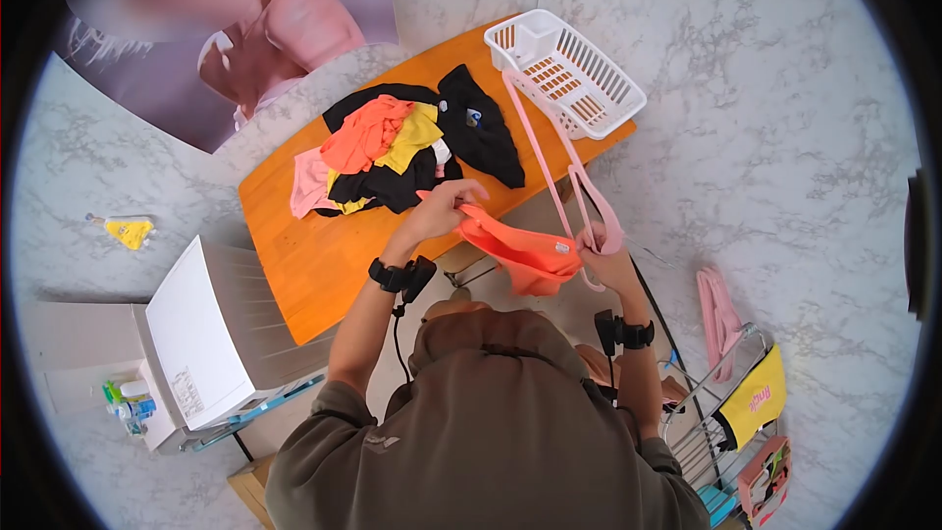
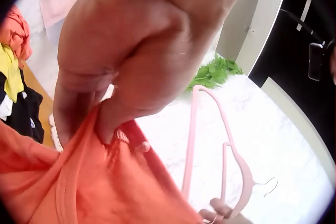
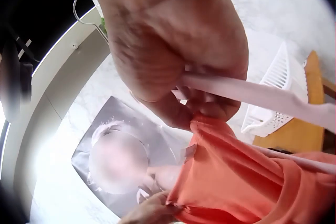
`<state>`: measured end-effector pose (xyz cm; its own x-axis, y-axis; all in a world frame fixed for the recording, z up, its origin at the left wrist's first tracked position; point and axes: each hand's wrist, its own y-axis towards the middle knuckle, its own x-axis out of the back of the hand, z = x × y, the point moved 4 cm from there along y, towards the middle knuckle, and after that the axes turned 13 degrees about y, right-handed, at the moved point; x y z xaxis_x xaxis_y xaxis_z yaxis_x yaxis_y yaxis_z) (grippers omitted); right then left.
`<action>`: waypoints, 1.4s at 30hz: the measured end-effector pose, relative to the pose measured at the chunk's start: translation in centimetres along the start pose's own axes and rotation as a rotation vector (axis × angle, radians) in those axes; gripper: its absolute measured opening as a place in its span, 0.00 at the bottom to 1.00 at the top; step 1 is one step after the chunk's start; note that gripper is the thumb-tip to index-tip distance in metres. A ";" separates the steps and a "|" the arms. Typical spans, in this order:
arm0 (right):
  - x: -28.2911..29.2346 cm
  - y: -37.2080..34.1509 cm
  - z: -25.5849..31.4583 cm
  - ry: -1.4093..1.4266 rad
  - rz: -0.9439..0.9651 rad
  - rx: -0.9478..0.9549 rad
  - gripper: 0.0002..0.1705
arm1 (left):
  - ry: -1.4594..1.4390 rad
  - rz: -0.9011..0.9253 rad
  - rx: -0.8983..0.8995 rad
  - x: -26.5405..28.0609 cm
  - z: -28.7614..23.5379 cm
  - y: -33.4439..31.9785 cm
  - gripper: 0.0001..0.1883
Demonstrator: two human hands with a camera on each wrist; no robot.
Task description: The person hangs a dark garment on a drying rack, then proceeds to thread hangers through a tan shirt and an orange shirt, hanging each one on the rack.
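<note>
An orange garment [image 1: 525, 250] is stretched between my two hands in front of my body, a small pale label near its right end. My left hand [image 1: 439, 214] grips its left edge, and the cloth bunches at the fingers in the left wrist view. My right hand [image 1: 605, 257] holds a pink clothes hanger [image 1: 543, 152] and pinches the garment's other end along with it. In the right wrist view the hanger's bar [image 3: 262, 95] runs across under the palm, and its wire hook [image 3: 84, 8] sticks out past the wrist.
On the orange table [image 1: 285, 265] lies a pile of clothes [image 1: 378, 152] in orange, yellow, black and pink. A white plastic basket [image 1: 579, 74] stands at its far right corner. More pink hangers [image 1: 719, 319] hang by a wire rack [image 1: 702, 432] to my right; a white box [image 1: 201, 344] stands left.
</note>
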<state>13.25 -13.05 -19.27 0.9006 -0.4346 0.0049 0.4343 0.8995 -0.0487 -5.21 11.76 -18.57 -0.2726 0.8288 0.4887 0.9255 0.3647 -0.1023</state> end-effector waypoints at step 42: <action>-1.2 -4.5 -1.1 -0.474 0.123 -0.236 0.24 | 0.261 -0.527 0.172 0.9 0.1 -2.4 0.06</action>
<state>10.16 -16.59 -20.17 0.8773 -0.2091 0.4319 0.3584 0.8841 -0.2999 -7.65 11.63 -17.97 -0.5884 0.3947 0.7057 0.6218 0.7788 0.0830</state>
